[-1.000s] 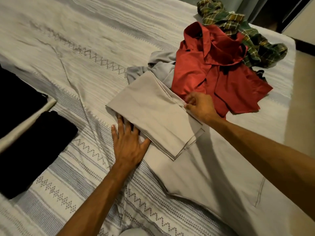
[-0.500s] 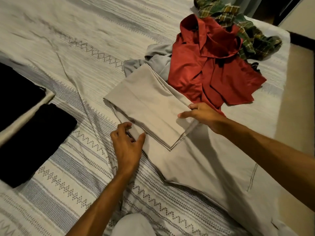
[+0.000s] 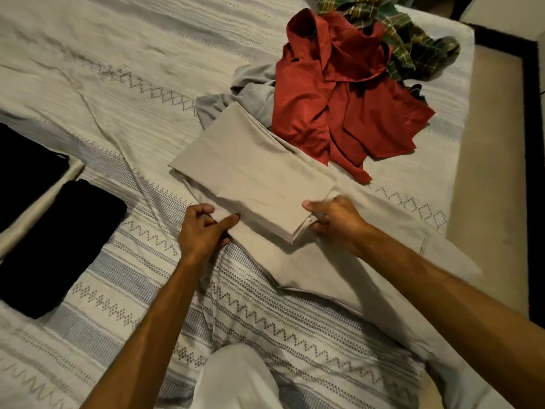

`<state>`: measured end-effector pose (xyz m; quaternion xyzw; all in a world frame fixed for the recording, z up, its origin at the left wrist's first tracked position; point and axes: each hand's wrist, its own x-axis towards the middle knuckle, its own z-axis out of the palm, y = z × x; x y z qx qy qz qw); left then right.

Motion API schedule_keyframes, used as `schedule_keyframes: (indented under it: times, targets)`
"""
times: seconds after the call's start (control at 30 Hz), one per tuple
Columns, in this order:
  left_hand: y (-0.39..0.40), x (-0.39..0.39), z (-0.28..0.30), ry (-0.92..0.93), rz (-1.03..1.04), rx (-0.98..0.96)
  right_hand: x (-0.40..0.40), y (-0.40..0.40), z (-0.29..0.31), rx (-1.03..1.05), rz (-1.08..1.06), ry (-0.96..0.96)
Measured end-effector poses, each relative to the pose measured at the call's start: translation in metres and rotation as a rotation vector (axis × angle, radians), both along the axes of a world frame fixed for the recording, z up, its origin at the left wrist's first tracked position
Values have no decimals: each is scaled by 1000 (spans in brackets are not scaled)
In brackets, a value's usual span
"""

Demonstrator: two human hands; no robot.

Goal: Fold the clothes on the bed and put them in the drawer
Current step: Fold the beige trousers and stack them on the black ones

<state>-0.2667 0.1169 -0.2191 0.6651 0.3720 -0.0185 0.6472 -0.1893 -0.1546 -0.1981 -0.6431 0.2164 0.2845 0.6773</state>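
The beige, smooth-woven pair of trousers [image 3: 253,184] lies partly folded in the middle of the white patterned bedspread [image 3: 124,84]: a layered flat packet sits on top of the garment's remaining stretch, which runs toward the lower right. The packet's long axis slants from upper left to lower right, and its near short edge — the stacked hems — faces the person. Both hands sit at that near edge. The right hand [image 3: 336,221] pinches the layered corner, thumb on top and fingers curled beneath. The left hand [image 3: 203,228] has its fingers curled at the packet's left side, thumb lying on the cloth; it looks like a pinch on the edge, though the grip is partly hidden. Judging from this, the next fold would carry the packet along its long axis. Beyond it lie a crumpled red shirt [image 3: 339,93], a grey garment [image 3: 250,93] and a green plaid shirt [image 3: 413,45]; folded black clothes [image 3: 59,237] rest at the left.
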Motion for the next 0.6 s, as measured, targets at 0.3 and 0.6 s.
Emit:
schedule_keyframes:
  times: [0.3,0.6]
  targets:
    - [-41,-37,-9,-64,242,-263,-46,-28,-18,141,-155,-7]
    - [-13,-13,-18,134,26,-245,-60,3,-43,-69,-396,-15]
